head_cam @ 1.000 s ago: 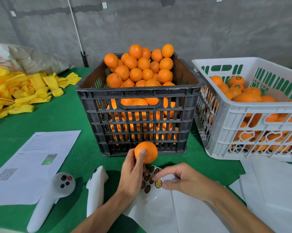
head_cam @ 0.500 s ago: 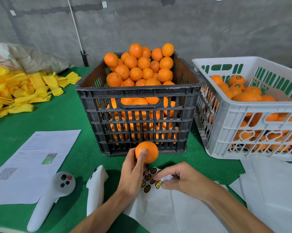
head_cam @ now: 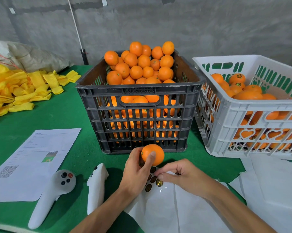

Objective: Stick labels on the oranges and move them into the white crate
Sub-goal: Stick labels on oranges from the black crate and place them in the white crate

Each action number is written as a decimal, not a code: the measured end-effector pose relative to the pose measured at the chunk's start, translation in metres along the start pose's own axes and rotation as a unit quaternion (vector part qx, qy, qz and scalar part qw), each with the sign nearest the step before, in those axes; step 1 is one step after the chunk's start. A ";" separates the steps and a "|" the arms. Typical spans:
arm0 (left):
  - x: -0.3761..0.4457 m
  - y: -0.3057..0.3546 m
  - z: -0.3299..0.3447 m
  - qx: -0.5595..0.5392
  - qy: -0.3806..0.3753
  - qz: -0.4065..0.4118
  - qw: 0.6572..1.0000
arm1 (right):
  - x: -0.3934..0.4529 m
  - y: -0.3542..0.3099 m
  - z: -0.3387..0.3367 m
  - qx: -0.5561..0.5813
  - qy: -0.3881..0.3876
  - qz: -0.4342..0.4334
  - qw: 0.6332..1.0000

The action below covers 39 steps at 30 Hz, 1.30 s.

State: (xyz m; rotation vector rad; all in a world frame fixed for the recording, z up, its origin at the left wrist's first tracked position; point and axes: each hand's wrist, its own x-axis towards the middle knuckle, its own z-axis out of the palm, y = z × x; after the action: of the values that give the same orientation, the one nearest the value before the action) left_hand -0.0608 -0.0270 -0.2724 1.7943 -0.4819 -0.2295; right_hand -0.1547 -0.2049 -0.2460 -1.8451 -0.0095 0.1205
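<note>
**Labelling station: orange held, label at fingertips**

Green-covered counter [head_cam: 78, 115] against a grey concrete wall. At centre, toward the far edge: black crate [head_cam: 142, 105], heaped with unlabelled oranges [head_cam: 138, 64]. Just beside it, toward the right edge: white crate [head_cam: 252, 118], partly filled with labelled oranges [head_cam: 237, 81].

Left hand [head_cam: 137, 172]: grip closed around one orange [head_cam: 152, 154], thumb across its front, held just in front of the black crate, above the near edge.

Right hand [head_cam: 184, 177]: fingertips [head_cam: 160, 175] curled down onto the label sheet [head_cam: 158, 207], pinching at a round gold label [head_cam: 159, 182]. Whether lifted clear of the sheet: cannot tell. Further dark round labels [head_cam: 152, 179] in a cluster under both hands.

Near left corner: printed paper [head_cam: 36, 162] and two white controllers [head_cam: 53, 195]. Far left edge: pile of yellow foam sleeves [head_cam: 21, 91]. Near right corner: more white sheets [head_cam: 273, 190].
</note>
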 end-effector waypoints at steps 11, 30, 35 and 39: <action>0.001 -0.001 0.001 0.048 0.009 0.018 0.999 | -0.002 -0.001 0.000 -0.042 -0.034 0.015 0.998; 0.003 -0.007 0.002 0.100 0.014 0.056 0.993 | -0.005 -0.011 0.005 -0.115 -0.021 0.001 0.993; 0.003 -0.009 0.003 0.102 0.016 0.060 0.993 | -0.004 -0.011 0.006 -0.105 -0.015 0.009 0.994; 0.004 -0.010 0.003 0.105 0.015 0.061 0.992 | -0.004 -0.010 0.005 -0.089 -0.025 0.015 0.996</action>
State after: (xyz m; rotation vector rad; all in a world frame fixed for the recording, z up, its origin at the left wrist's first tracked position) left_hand -0.0565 -0.0294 -0.2825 1.9615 -0.6120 -0.0684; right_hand -0.1590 -0.1979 -0.2377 -2.0196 -0.0295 0.1923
